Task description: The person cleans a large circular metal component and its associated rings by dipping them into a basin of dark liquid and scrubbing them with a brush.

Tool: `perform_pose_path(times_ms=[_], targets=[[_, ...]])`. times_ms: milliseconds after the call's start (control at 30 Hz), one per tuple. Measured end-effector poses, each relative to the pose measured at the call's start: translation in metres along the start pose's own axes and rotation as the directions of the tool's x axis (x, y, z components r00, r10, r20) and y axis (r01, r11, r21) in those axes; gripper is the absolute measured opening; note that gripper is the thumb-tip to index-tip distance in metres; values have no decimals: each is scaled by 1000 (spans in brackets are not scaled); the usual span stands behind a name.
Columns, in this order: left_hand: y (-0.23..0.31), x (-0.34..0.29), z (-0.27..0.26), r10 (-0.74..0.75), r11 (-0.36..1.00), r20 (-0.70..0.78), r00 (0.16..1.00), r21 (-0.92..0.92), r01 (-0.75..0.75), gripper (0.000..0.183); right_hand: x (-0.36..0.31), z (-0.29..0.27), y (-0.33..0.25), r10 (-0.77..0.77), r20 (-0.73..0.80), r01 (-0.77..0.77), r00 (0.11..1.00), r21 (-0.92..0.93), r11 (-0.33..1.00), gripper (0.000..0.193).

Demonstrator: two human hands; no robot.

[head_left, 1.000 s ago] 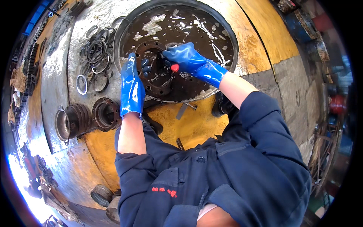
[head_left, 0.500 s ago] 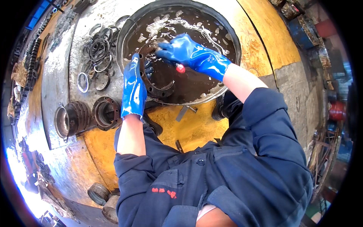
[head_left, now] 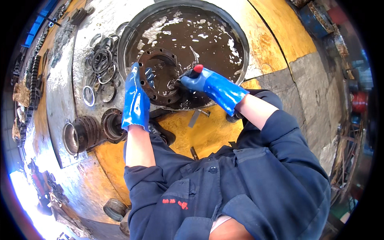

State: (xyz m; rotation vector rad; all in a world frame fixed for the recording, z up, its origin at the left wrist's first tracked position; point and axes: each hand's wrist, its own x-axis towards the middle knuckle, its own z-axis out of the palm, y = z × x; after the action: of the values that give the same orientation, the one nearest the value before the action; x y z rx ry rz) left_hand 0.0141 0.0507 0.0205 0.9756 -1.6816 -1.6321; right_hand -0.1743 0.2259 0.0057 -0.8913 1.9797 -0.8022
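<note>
A dark metal flange ring [head_left: 162,98] with bolt holes round its face is held tilted at the near left of a round tub [head_left: 245,48] of dark, foamy liquid. My left hand [head_left: 137,94], in a long blue glove, grips the ring's left side, fingers reaching inside the opening. My right hand [head_left: 206,84], gloved alike, is closed round a brush whose red handle end [head_left: 198,68] sticks up above the fist. Its bristle end is at the ring's lower right inner edge, mostly hidden by the fingers and wet shine.
Several thin metal rings [head_left: 102,60] lie heaped left of the tub. Ribbed cylindrical housings [head_left: 82,134] and another flanged ring [head_left: 113,125] stand near my left forearm. A flat metal tool [head_left: 195,118] lies on the yellow floor before me. More round parts [head_left: 115,209] sit lower left.
My right hand has moved from the ring's upper right down to its lower right with the brush, whose red end now points up. My left hand keeps hold of the ring.
</note>
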Motion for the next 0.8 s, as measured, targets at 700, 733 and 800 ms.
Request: perform_pose_path(times_ms=[700,733,800], targets=[[10,-18,-13,-96,986,55,994,-132,102,63,24,70,-49,-272,-104,219,957,874,435,34],[10,-20,-14,-98,985,56,994,-135,105,64,10,58,-51,-338,-43,216,940,844,491,34],[12,-22,-8,-103,984,72,992,-138,113,64,18,48,-36,-414,89,267,906,640,721,32]])
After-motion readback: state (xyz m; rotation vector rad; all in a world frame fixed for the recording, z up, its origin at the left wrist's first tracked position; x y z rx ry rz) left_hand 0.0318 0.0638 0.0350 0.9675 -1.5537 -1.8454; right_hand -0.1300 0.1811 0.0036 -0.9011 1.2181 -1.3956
